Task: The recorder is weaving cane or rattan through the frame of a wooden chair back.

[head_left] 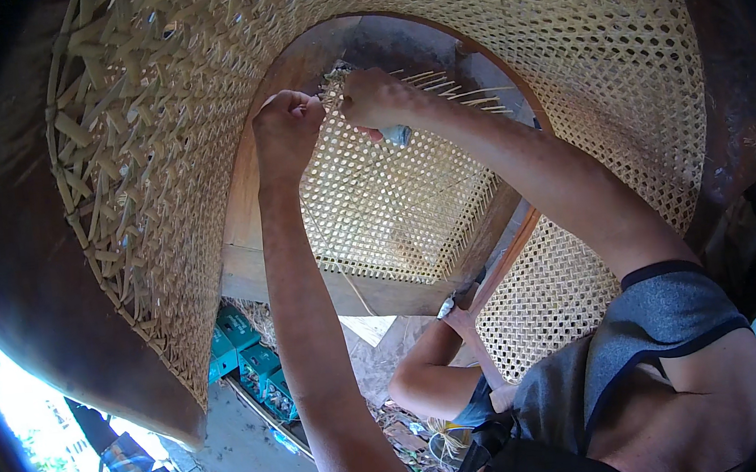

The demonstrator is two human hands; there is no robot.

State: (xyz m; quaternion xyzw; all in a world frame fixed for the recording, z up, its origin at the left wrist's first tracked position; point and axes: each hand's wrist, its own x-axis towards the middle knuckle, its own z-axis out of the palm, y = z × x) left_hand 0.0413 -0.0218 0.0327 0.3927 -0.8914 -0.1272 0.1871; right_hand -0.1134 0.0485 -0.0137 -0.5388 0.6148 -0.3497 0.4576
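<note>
Both hands work at the far left part of a woven cane seat panel (393, 199) set in a wooden frame (356, 294). My left hand (290, 128) is closed with its fingers curled in, over the frame's left edge; what it pinches is hidden. Just to its right, my right hand (373, 101) is closed too, back of the hand up. A blue-grey wrapped tip (397, 135) shows below it, either a covered finger or part of something held; I cannot tell which. Loose cane ends (460, 94) stick out along the panel's far edge.
A tall curved sheet of woven cane (156, 165) wraps around the left, back and right. Another cane panel (537, 303) stands at the lower right. Teal boxes (249, 360) sit at the lower left. A bundle of pale strands (447, 441) lies low in the middle.
</note>
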